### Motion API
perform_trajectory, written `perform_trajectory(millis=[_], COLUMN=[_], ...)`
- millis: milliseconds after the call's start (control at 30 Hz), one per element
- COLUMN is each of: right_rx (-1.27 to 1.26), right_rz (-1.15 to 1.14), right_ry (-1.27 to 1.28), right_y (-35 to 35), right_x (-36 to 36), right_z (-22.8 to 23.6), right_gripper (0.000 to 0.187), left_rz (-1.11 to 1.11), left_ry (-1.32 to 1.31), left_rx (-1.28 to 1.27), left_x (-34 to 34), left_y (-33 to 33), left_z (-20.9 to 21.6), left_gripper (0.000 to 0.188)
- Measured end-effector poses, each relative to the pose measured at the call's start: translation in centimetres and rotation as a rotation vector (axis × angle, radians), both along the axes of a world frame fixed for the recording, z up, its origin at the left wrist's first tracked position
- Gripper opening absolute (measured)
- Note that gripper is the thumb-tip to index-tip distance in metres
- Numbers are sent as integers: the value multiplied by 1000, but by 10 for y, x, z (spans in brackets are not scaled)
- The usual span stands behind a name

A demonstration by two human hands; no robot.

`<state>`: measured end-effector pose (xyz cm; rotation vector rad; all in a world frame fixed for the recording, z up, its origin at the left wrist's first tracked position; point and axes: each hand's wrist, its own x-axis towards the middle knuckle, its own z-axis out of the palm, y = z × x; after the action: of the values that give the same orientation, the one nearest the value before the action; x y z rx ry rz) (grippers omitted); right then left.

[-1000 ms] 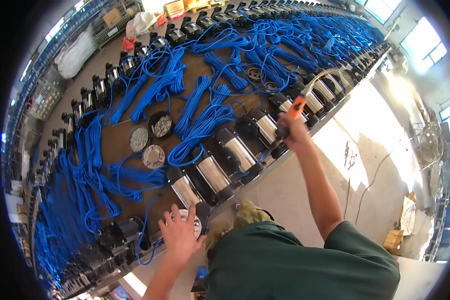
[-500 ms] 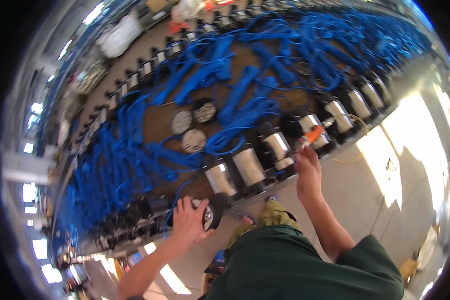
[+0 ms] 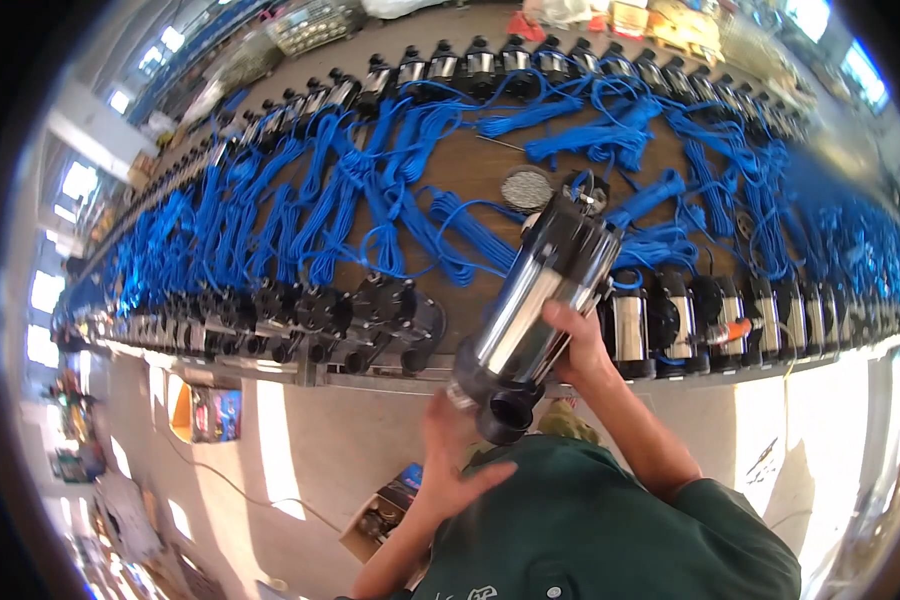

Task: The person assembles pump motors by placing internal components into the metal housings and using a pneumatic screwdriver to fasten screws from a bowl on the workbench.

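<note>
Head view: your left hand (image 3: 450, 450) cups the black base end of the shiny steel cylindrical pump (image 3: 540, 300); your right hand (image 3: 575, 345) grips its barrel, lifted and tilted over the near edge of the brown tabletop (image 3: 470, 170). Support the heavy end; mind the trailing blue coiled cables (image 3: 390, 200) and the row of steel pumps (image 3: 690, 310) beyond.

- An open brown box (image 3: 378, 520) with a blue flap is sitting on the floor below the bench (image 3: 370, 378).
- A yellow-and-blue carton (image 3: 205, 413) is lying left of that box.
</note>
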<state>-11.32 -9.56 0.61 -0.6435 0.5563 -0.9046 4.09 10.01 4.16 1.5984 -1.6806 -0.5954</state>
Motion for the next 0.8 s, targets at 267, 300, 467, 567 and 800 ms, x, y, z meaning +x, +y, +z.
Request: perform_trajectory(millis=[267, 300, 467, 567, 800], right_rx=[-933, -979, -941, -698, 439], right_rz=[301, 337, 407, 496, -312], right_ry=[714, 685, 789, 820, 501], right_y=[29, 26, -5, -58, -295], right_x=[74, 80, 94, 68, 201], right_z=[-58, -73, -81, -102, 13], right_gripper=[96, 97, 100, 74, 30], left_rz=[377, 497, 600, 646, 596], left_ry=[1085, 1046, 801, 625, 496], left_rx=[772, 708, 508, 620, 475], left_x=[23, 21, 39, 38, 35], left_y=[-43, -46, -63, -75, -95], left_z=[-213, -236, -251, -287, -287], left_gripper=[28, 19, 34, 54, 51])
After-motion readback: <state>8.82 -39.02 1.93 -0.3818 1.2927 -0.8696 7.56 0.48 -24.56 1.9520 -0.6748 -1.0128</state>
